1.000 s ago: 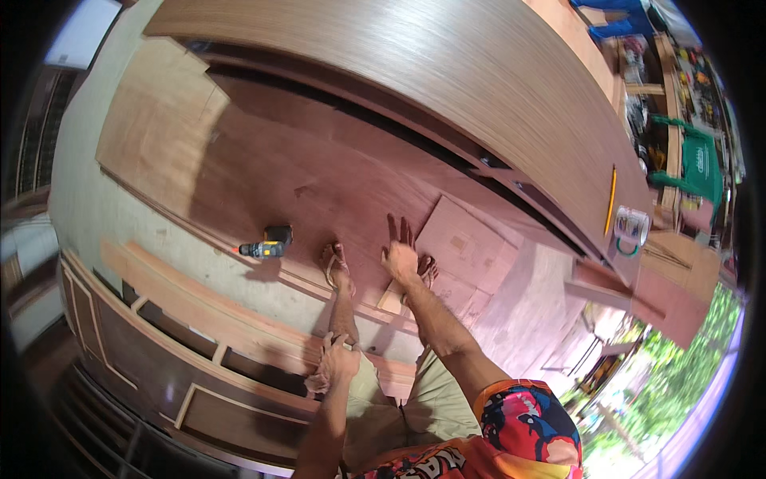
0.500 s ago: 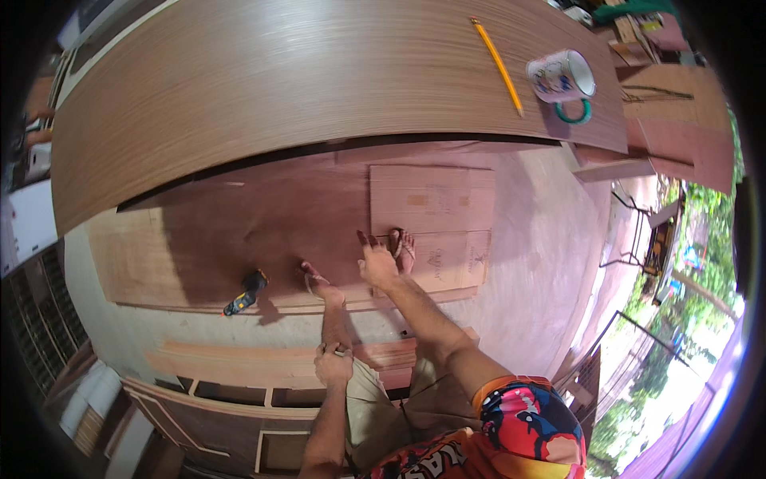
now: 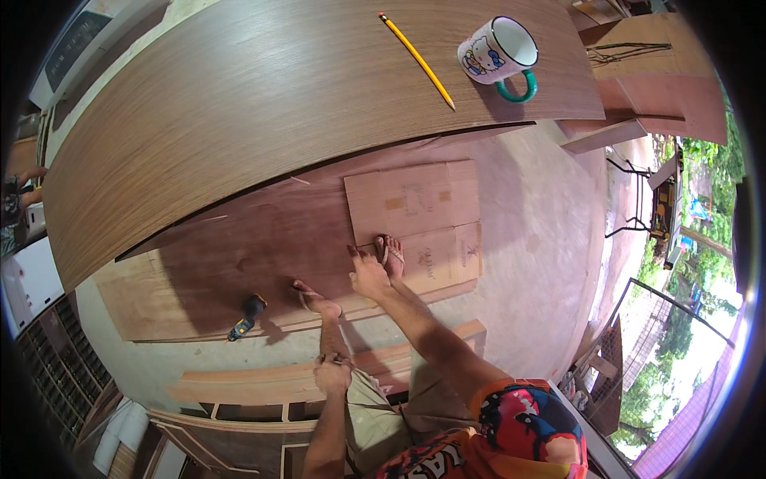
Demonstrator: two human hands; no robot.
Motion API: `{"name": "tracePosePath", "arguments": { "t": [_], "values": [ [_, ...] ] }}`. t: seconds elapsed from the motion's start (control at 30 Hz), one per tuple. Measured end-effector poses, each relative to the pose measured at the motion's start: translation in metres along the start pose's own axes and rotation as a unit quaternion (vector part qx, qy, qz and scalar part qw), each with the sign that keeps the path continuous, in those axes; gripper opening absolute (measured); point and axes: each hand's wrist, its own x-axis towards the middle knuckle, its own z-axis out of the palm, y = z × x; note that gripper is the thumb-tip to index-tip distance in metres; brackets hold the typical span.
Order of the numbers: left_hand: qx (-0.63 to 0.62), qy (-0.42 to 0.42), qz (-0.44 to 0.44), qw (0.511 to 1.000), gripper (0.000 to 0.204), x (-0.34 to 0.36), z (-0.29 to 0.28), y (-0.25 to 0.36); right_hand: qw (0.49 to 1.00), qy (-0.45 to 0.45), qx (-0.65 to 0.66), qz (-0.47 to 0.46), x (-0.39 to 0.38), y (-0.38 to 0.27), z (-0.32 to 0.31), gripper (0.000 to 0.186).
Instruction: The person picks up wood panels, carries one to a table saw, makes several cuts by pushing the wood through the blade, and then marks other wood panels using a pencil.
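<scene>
My right hand (image 3: 369, 278) reaches down with its fingers apart and empty, hovering in view beside my right foot (image 3: 391, 255) on flattened cardboard (image 3: 411, 199). My left hand (image 3: 333, 375) is closed at my left knee, on or around something I cannot make out. A black and yellow cordless drill (image 3: 246, 319) lies on the plywood sheet (image 3: 207, 279), left of my left foot (image 3: 315, 299). Above, a long wood-grain panel (image 3: 239, 96) carries a yellow pencil (image 3: 416, 60) and a white printed mug (image 3: 487, 56) with a green handle.
Wooden boards (image 3: 319, 375) and a framed cabinet piece (image 3: 239, 431) lie behind my legs. Plywood pieces (image 3: 654, 88) stand at the upper right, near a folding stand (image 3: 638, 199). At the left edge are part of a person (image 3: 28, 184) and a dark grille (image 3: 44, 367).
The view has swung round, bringing the panel, pencil and mug to the upper middle. My right hand sits slightly further left in the picture; my left hand stays at the knee.
</scene>
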Motion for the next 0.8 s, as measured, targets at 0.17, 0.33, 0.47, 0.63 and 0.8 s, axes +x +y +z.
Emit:
{"name": "tracePosePath", "arguments": {
  "t": [0.17,0.33,0.47,0.63,0.8],
  "values": [
    [-0.004,0.003,-0.009,1.000,0.044,0.002,0.000,-0.004,0.999,0.022,-0.010,-0.025,0.003,-0.003,0.006,0.079],
    [-0.043,-0.003,0.003,0.999,0.044,0.006,-0.001,-0.012,1.000,0.001,-0.011,-0.022,-0.009,-0.006,0.012,0.078],
    [-0.046,-0.003,-0.002,0.999,0.044,0.005,-0.003,-0.015,0.999,-0.032,0.002,0.010,-0.022,-0.007,0.018,0.076],
    [-0.040,0.010,0.011,0.999,0.043,0.003,-0.007,-0.015,0.998,-0.044,0.028,0.037,-0.026,0.002,0.023,0.074],
    [-0.028,0.020,0.013,0.999,0.044,0.005,-0.018,-0.011,0.997,-0.028,0.039,0.063,-0.025,0.023,0.011,0.070]
  ]
}}
